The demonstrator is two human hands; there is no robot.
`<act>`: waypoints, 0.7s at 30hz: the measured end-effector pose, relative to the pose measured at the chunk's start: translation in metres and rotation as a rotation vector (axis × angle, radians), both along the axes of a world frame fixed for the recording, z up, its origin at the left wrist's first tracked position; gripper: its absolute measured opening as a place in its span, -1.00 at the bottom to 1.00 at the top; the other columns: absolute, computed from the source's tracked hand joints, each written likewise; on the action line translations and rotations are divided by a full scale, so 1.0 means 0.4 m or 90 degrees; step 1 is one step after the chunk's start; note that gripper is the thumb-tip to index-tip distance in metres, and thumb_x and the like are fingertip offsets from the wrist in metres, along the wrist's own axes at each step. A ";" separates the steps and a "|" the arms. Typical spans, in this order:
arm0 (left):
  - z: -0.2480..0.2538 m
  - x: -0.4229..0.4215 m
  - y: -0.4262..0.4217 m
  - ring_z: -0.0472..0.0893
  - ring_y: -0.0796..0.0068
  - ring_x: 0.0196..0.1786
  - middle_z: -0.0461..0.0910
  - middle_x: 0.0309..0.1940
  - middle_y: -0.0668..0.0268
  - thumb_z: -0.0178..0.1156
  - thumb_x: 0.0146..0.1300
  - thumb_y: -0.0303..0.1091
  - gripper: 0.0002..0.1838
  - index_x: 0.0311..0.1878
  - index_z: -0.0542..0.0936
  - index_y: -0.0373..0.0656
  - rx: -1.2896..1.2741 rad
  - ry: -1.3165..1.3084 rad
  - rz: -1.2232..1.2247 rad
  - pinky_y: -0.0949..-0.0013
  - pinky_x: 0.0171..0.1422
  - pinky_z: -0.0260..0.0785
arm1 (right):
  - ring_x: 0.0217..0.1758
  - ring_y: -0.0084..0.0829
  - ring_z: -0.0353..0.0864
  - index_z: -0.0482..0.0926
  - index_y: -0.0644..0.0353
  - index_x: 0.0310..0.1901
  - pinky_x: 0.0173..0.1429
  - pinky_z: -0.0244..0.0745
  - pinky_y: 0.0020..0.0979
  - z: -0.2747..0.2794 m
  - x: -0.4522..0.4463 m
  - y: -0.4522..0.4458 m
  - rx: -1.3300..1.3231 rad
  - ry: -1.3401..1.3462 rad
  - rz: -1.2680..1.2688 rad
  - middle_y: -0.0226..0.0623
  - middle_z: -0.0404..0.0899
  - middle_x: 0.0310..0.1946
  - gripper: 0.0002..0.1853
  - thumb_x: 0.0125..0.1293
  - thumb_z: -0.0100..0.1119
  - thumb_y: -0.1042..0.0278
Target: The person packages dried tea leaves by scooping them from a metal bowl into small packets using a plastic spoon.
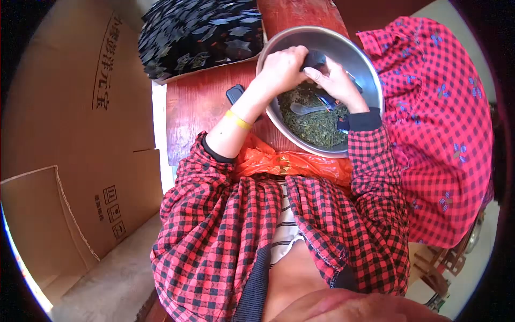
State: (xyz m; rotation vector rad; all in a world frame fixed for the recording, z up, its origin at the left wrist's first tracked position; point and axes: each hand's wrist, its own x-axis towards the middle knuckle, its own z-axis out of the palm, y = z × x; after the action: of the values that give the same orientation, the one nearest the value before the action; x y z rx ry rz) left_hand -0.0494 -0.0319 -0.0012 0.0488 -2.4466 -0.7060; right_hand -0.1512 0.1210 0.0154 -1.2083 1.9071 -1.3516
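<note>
Over a steel basin (370, 70), my left hand (281, 68) and my right hand (339, 85) meet with fingers curled. Between them a small dark packet (317, 58) shows in part; both hands seem to pinch it, though the fingers cover much of it. Beneath lie dried green leaves (316, 129), like loose tea, filling the bottom of the basin. A clear plastic spoon (303, 109) rests on the leaves. Beside it, under my right wrist, are dark blue packets (343, 124), partly hidden by the sleeve.
A box heaped with shiny black packets (204, 37) stands on the red wooden table (196, 102) at the back left. A black phone-like object (234, 94) lies near my left forearm. Orange plastic (295, 163) is bunched before me. Cardboard (80, 123) rises left; checked cloth (440, 123) hangs right.
</note>
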 end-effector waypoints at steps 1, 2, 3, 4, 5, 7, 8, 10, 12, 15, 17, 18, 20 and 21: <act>0.001 0.003 0.001 0.66 0.01 -0.18 0.64 -0.29 0.04 0.42 -0.01 -0.17 -0.56 -0.16 0.50 -0.22 0.000 -0.010 -0.007 0.06 -0.09 0.52 | -0.07 -0.55 0.55 0.51 0.31 0.09 0.06 0.49 -0.41 0.004 0.010 -0.007 0.042 0.048 -0.031 -0.28 0.62 -0.08 -0.66 0.37 0.22 0.31; 0.001 0.011 0.002 0.65 -0.01 -0.18 0.63 -0.29 0.02 0.42 0.00 -0.19 -0.55 -0.12 0.50 -0.23 0.001 -0.020 -0.014 0.06 -0.09 0.51 | -0.07 -0.51 0.59 0.53 0.29 0.07 0.05 0.50 -0.38 0.014 0.017 -0.012 0.107 0.068 -0.071 -0.24 0.64 -0.14 -0.70 0.36 0.20 0.37; 0.013 0.029 0.004 0.65 -0.02 -0.17 0.63 -0.26 0.03 0.42 0.00 -0.20 -0.54 -0.09 0.50 -0.23 -0.002 -0.028 -0.021 0.07 -0.05 0.51 | -0.07 -0.51 0.59 0.53 0.29 0.07 0.05 0.50 -0.38 0.012 0.016 -0.016 0.105 0.073 -0.062 -0.24 0.64 -0.14 -0.70 0.36 0.20 0.37; 0.024 0.049 0.002 0.64 -0.02 -0.12 0.62 -0.23 0.03 0.41 0.01 -0.21 -0.53 -0.06 0.51 -0.23 -0.019 -0.024 -0.022 0.07 -0.01 0.49 | -0.10 -0.49 0.62 0.54 0.30 0.06 0.01 0.52 -0.38 0.004 0.009 -0.017 0.042 0.140 -0.045 -0.22 0.65 -0.17 -0.71 0.36 0.19 0.39; 0.033 0.070 -0.002 0.63 -0.02 -0.08 0.62 -0.19 0.03 0.41 0.02 -0.22 -0.52 -0.04 0.51 -0.24 -0.034 -0.022 -0.024 0.07 0.03 0.47 | -0.13 -0.46 0.64 0.55 0.30 0.05 -0.03 0.53 -0.39 0.000 0.007 -0.017 -0.021 0.204 -0.029 -0.21 0.65 -0.20 -0.72 0.36 0.18 0.40; 0.043 0.106 -0.026 0.58 0.03 0.04 0.60 -0.10 0.06 0.39 0.03 -0.32 -0.54 0.02 0.52 -0.22 -0.052 0.079 -0.021 0.08 0.17 0.40 | -0.28 -0.63 0.62 0.56 0.29 0.07 -0.17 0.55 -0.47 0.029 0.028 -0.014 0.039 0.115 -0.018 -0.42 0.64 -0.27 -0.72 0.40 0.17 0.35; 0.044 0.124 -0.045 0.57 0.05 0.07 0.59 -0.08 0.07 0.38 0.03 -0.36 -0.54 0.03 0.52 -0.22 -0.080 0.136 -0.004 0.09 0.21 0.37 | -0.28 -0.62 0.63 0.56 0.30 0.07 -0.17 0.55 -0.47 0.040 0.036 -0.013 0.071 0.144 -0.026 -0.41 0.64 -0.27 -0.72 0.41 0.16 0.37; 0.043 0.157 -0.093 0.44 0.04 0.25 0.51 0.11 0.10 0.34 0.05 -0.39 -0.54 0.07 0.52 -0.19 -0.143 0.138 0.121 -0.04 0.36 0.21 | -0.30 -0.61 0.65 0.55 0.31 0.08 -0.17 0.55 -0.48 0.054 0.031 -0.019 0.084 0.192 -0.038 -0.40 0.65 -0.27 -0.73 0.42 0.14 0.39; 0.018 0.167 -0.141 0.34 0.03 0.35 0.44 0.22 0.10 0.32 0.09 -0.32 -0.52 0.13 0.52 -0.11 -0.165 0.112 0.245 -0.15 0.41 0.11 | -0.32 -0.59 0.66 0.56 0.32 0.07 -0.18 0.54 -0.51 0.078 0.037 -0.038 0.014 0.167 -0.083 -0.38 0.66 -0.27 -0.73 0.43 0.13 0.37; -0.027 0.140 -0.233 0.29 0.03 0.39 0.41 0.25 0.07 0.33 0.10 -0.30 -0.53 0.12 0.53 -0.01 -0.214 0.083 0.281 -0.30 0.42 0.01 | -0.31 -0.64 0.64 0.58 0.31 0.04 -0.20 0.53 -0.53 0.133 0.030 -0.095 -0.115 0.266 -0.035 -0.37 0.67 -0.29 -0.72 0.45 0.13 0.30; -0.024 0.117 -0.280 0.28 0.02 0.40 0.40 0.26 0.07 0.34 0.09 -0.28 -0.53 0.12 0.54 0.00 -0.232 0.069 0.295 -0.30 0.42 0.00 | -0.30 -0.64 0.63 0.59 0.29 0.03 -0.18 0.53 -0.52 0.172 0.036 -0.140 -0.081 0.288 -0.025 -0.36 0.67 -0.30 -0.72 0.44 0.13 0.28; -0.022 0.104 -0.305 0.27 0.03 0.41 0.39 0.28 0.07 0.37 0.08 -0.23 -0.50 0.13 0.55 0.01 -0.250 0.067 0.309 -0.31 0.42 0.00 | -0.30 -0.65 0.63 0.59 0.27 0.03 -0.16 0.53 -0.51 0.181 0.039 -0.162 -0.045 0.306 -0.021 -0.35 0.67 -0.32 -0.73 0.44 0.14 0.27; -0.010 0.087 -0.340 0.26 0.03 0.42 0.39 0.29 0.07 0.40 0.05 -0.15 -0.45 0.15 0.55 0.01 -0.256 0.053 0.326 -0.31 0.43 -0.01 | -0.23 -0.30 0.73 0.61 0.17 0.03 -0.11 0.57 -0.29 0.162 0.025 -0.222 -0.033 0.336 -0.001 -0.15 0.70 -0.35 -0.71 0.35 0.15 0.25; -0.003 0.081 -0.352 0.23 0.04 0.45 0.35 0.34 0.06 0.42 0.04 -0.13 -0.41 0.18 0.54 0.02 -0.239 0.021 0.335 -0.30 0.47 -0.06 | -0.18 -0.23 0.75 0.60 0.17 0.04 -0.08 0.58 -0.22 0.155 0.017 -0.252 -0.001 0.373 0.020 -0.11 0.72 -0.30 -0.69 0.35 0.15 0.22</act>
State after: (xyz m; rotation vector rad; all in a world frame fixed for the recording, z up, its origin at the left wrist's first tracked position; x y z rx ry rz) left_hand -0.0169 -0.1729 -0.0025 0.5058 -2.3418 -0.0155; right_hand -0.1444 0.0204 0.0774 -1.7695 2.2489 -1.0492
